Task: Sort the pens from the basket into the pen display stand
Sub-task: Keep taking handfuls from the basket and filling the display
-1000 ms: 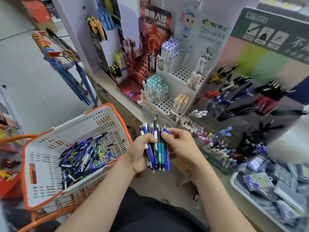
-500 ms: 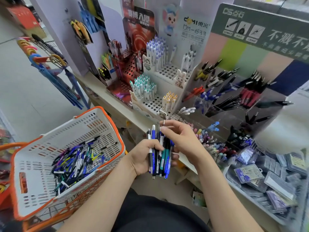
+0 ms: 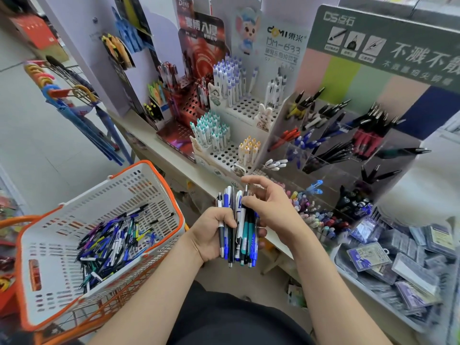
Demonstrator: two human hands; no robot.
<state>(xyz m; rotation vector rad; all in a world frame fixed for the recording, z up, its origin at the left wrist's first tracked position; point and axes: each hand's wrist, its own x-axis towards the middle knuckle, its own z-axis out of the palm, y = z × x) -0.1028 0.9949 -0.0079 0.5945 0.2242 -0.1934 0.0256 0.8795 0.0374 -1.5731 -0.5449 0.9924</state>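
My left hand (image 3: 211, 235) grips a bundle of several pens (image 3: 236, 230), blue, black, white and teal, upright at the centre. My right hand (image 3: 271, 207) is at the top of the bundle, its thumb and fingers on the upper ends of the pens, forefinger raised. The white basket with an orange rim (image 3: 44, 245) sits at the lower left, holding a heap of mixed pens (image 3: 114, 245). Right of the hands stands the clear compartmented pen display stand (image 3: 348, 150) with black, blue and red pens. A white tiered stand with holes (image 3: 231, 148) is behind the hands.
A red perforated pen stand (image 3: 184, 105) is on the shelf at the back left. A tray of packaged items (image 3: 398, 257) lies at the lower right. Coloured hangers (image 3: 57, 88) hang on a rack at the left. The basket rests on an orange wire cart (image 3: 104, 302).
The view has shifted and the hands sit lower in it. My right hand has opened somewhat over the pen tops, its forefinger lifting. My left hand keeps its grip on the bundle.
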